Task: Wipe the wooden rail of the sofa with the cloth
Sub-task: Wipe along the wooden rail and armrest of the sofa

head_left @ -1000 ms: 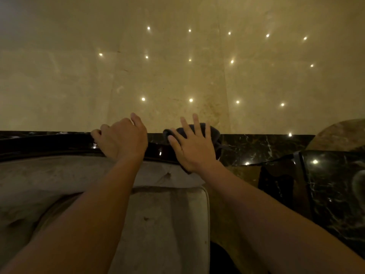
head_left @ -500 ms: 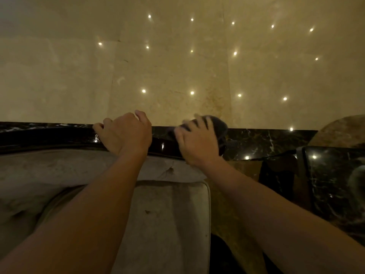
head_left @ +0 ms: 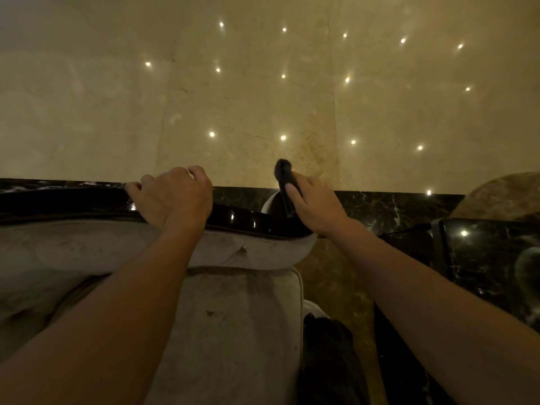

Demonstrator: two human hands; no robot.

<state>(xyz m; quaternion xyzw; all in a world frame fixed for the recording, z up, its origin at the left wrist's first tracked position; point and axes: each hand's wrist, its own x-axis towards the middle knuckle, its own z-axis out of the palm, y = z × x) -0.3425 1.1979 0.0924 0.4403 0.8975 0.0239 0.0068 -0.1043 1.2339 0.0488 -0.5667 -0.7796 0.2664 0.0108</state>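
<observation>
Here, 2 hands, left hand (head_left: 175, 197), right hand (head_left: 317, 204), 1 cloth (head_left: 285, 182), 1 rail (head_left: 242, 217).

Living room, sofa (head_left: 233, 331), marble floor (head_left: 263, 97)

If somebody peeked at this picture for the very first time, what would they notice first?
Probably the two bare arms reaching up the middle. The left hand grips the shiny dark wooden rail atop the pale sofa, and the right hand holds a dark cloth at the rail's right end. Behind, little ceiling lights sparkle in the glossy beige floor.
</observation>
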